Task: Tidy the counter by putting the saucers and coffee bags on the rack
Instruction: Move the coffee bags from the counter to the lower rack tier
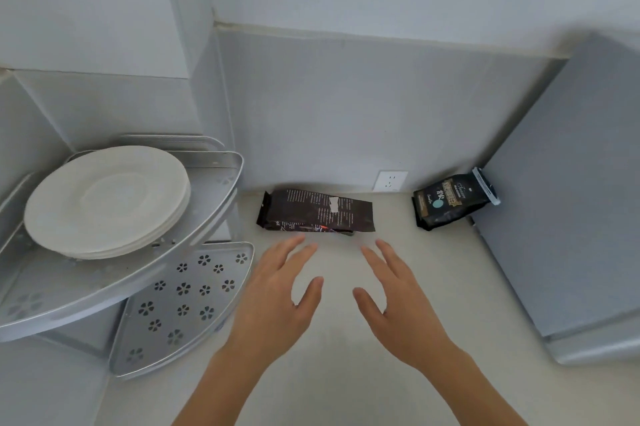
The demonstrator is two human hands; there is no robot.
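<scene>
A stack of white saucers [107,200] rests on the upper shelf of a silver corner rack [214,204] at the left. The rack's lower shelf [187,304], perforated with flower holes, holds nothing. A long black coffee bag [315,211] lies flat on the counter near the back wall. A second, smaller black coffee bag [450,200] leans at the back right. My left hand [277,297] and my right hand [398,301] hover open just in front of the long bag, fingers spread, touching nothing.
A grey appliance [571,217] stands at the right, close to the smaller bag. A wall socket [390,181] sits low on the grey backsplash behind the counter [339,373]. The rack fills the left corner.
</scene>
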